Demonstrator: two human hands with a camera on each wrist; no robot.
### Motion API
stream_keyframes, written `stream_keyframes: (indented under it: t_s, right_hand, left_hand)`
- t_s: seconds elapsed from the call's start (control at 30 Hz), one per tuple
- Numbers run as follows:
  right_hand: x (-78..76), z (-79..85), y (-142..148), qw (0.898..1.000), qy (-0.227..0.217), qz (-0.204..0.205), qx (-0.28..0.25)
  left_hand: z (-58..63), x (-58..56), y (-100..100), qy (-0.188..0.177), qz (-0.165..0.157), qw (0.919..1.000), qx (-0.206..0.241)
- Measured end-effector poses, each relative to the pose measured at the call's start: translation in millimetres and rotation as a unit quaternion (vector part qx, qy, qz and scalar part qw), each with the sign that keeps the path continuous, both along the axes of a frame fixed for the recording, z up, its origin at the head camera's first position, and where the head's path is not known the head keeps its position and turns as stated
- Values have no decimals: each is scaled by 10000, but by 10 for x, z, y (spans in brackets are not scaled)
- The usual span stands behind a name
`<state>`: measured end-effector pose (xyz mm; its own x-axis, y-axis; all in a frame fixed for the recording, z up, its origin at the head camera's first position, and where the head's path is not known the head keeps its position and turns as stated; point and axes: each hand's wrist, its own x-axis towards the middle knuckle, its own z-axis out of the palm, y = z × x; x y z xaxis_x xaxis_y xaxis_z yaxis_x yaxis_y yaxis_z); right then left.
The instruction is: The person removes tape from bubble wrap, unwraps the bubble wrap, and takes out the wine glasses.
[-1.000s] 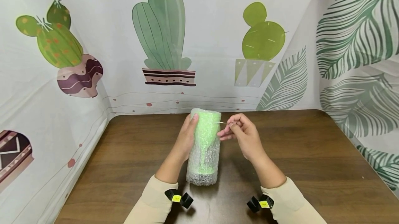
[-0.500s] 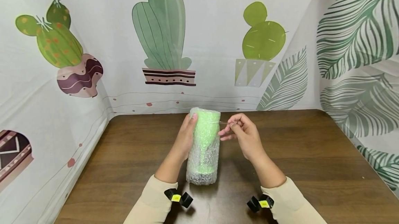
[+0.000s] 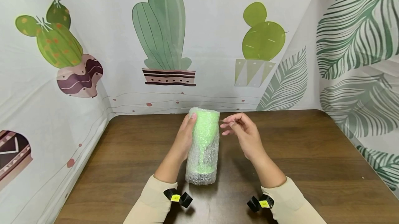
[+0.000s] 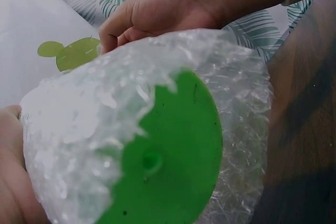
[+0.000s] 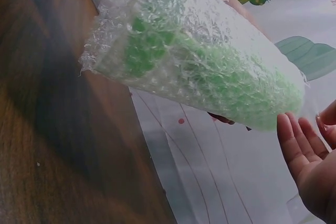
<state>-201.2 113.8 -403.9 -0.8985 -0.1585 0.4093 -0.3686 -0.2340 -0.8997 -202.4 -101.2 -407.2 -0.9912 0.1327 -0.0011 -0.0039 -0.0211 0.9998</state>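
Observation:
A green goblet-shaped thing (image 3: 205, 123) is wrapped in bubble wrap (image 3: 202, 179); its round green base (image 4: 184, 150) shows at the wrap's loose lower end. My left hand (image 3: 186, 135) grips the bundle from its left side, thumb on the front near the top. The bundle tilts, wide end away from me. By its upper right edge, my right hand (image 3: 244, 134) pinches a thin clear strip (image 3: 221, 120) between thumb and forefinger. That strip runs toward the wrap; its far end is hidden in the head view. The other right fingers (image 5: 290, 140) are extended close beside the wrap.
A brown wooden table (image 3: 140, 154) lies under both hands. White cloth printed with cacti and leaves (image 3: 215, 44) hangs behind and at both sides of it. Black wrist cameras (image 3: 186, 199) sit on both sleeves.
The bundle has shifted slightly left in my left hand. The strip crossed the front of the wrap before; now only a short piece shows between the wrap's edge and my right fingers.

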Motion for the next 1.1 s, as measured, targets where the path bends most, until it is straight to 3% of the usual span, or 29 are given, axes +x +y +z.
stream_keyframes:
  t_s: [0.13, 0.33, 0.57, 0.83, 1.0, 1.1]
  right_hand:
    - [-1, -8, -1, 9999, 121, 45, 32]
    - [17, -15, -9, 9982, 312, -104, 510]
    - [16, -21, 3, 9915, 851, -122, 974]
    - [40, 1, 0, 9934, 734, 17, 879]
    - [31, -1, -3, 9900, 768, -198, 1163]
    - [29, 4, -5, 9911, 708, -352, 1071]
  left_hand:
    - [-4, -1, 6, 95, -51, 9999, 7]
    - [-28, -9, 6, 105, -76, 9999, -42]
    - [-38, -18, 10, 118, -115, 9999, -47]
    - [-11, -8, 12, 110, -153, 9998, -19]
    - [-7, -6, 2, 113, -60, 9999, -17]
    - [-8, -9, -13, 63, 73, 9999, -48]
